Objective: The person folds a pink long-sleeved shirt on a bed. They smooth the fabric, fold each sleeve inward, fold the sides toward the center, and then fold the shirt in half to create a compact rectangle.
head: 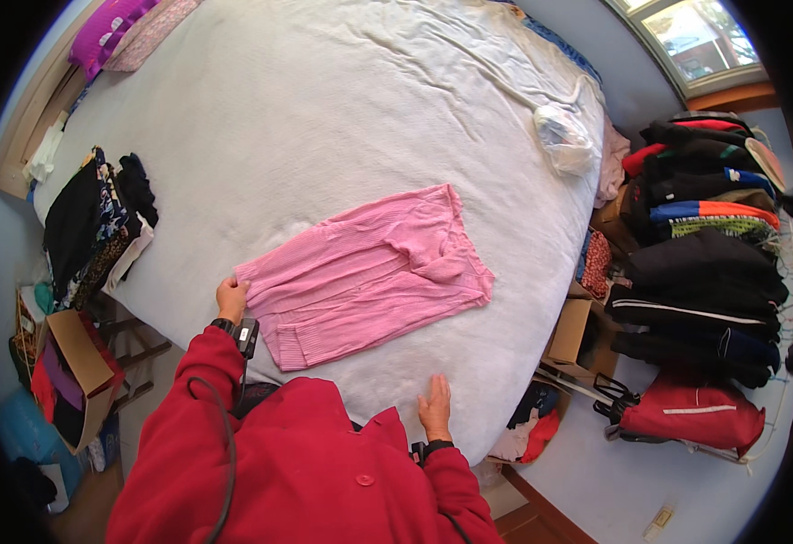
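Note:
A pink knitted sweater (369, 272) lies flat on the white bed cover (287, 136), its neckline to the right and its hem to the left. Its sleeves are laid lengthwise over the body. My left hand (232, 299) grips the far corner of the hem, with the fingertips partly hidden by the cloth. Lower right, my right hand (435, 408) rests palm down on the cover with nothing in it, apart from the sweater.
Folded dark and patterned clothes (93, 224) hang over the bed's left corner. A clear plastic bag (565, 139) lies near the right edge. Cardboard boxes of clothes (80, 370) stand below on the left. Along the right wall hang several jackets (702, 265).

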The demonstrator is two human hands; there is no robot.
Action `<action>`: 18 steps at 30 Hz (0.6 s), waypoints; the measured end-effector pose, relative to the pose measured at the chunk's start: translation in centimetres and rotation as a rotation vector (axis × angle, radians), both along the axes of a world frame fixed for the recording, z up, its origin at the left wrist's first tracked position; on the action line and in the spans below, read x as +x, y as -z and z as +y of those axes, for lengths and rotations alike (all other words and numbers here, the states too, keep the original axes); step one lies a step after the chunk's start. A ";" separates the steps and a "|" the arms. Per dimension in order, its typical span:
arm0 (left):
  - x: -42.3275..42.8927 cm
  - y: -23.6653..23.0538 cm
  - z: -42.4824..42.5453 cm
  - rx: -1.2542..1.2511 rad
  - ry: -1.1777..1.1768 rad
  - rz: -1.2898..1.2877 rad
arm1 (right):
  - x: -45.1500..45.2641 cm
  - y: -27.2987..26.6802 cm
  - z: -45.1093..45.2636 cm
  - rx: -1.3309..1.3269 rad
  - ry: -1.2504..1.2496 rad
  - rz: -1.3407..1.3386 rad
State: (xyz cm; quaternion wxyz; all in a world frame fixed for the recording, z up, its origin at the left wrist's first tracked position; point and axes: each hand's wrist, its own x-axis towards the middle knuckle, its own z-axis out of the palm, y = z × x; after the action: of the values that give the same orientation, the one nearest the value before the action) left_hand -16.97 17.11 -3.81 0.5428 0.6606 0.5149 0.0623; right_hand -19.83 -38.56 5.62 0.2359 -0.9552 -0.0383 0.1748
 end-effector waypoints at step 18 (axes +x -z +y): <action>1.4 -4.0 -1.2 -0.371 0.072 -0.053 | 15.2 -1.4 12.9 0.222 -0.258 -0.317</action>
State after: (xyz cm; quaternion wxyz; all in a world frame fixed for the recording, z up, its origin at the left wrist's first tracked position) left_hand -15.54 15.89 0.15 0.6704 0.5654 0.4792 -0.0357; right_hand -4.65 -25.66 6.99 0.3063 -0.9261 -0.2156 0.0461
